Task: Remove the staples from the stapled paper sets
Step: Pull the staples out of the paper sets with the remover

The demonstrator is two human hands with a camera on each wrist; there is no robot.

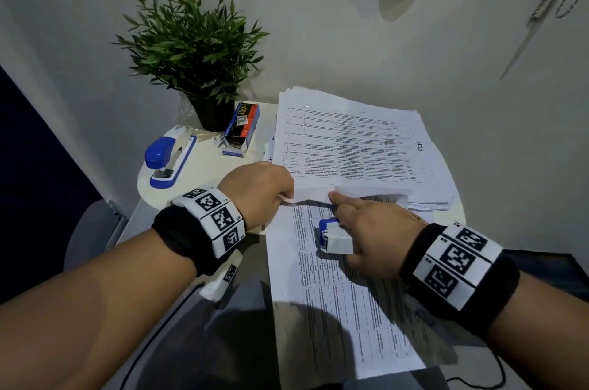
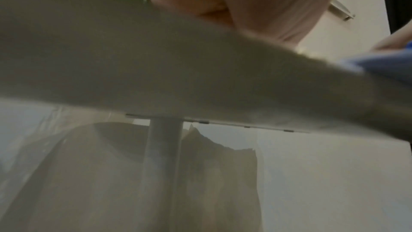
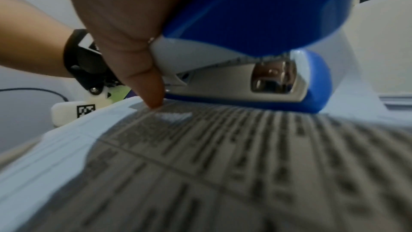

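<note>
A printed paper set (image 1: 338, 300) lies in front of me on the table. My left hand (image 1: 282, 195) pinches the near left corner of a sheet (image 1: 314, 192) folded back from it. My right hand (image 1: 342, 225) grips a small blue and white staple remover (image 1: 334, 238), which rests on the printed page, and its index finger points at the fold. In the right wrist view the staple remover (image 3: 256, 55) sits low on the paper set (image 3: 223, 165), and a fingertip (image 3: 153, 96) touches the page. I cannot make out any staple. The left wrist view is blurred, showing only my left hand (image 2: 245, 1) above a pale sheet.
A thick stack of printed papers (image 1: 357, 138) lies behind the hands. At the back left of the round white table (image 1: 204, 166) are a blue stapler (image 1: 169, 157), a box of staples (image 1: 241, 128) and a potted plant (image 1: 191, 48). A wall stands close behind.
</note>
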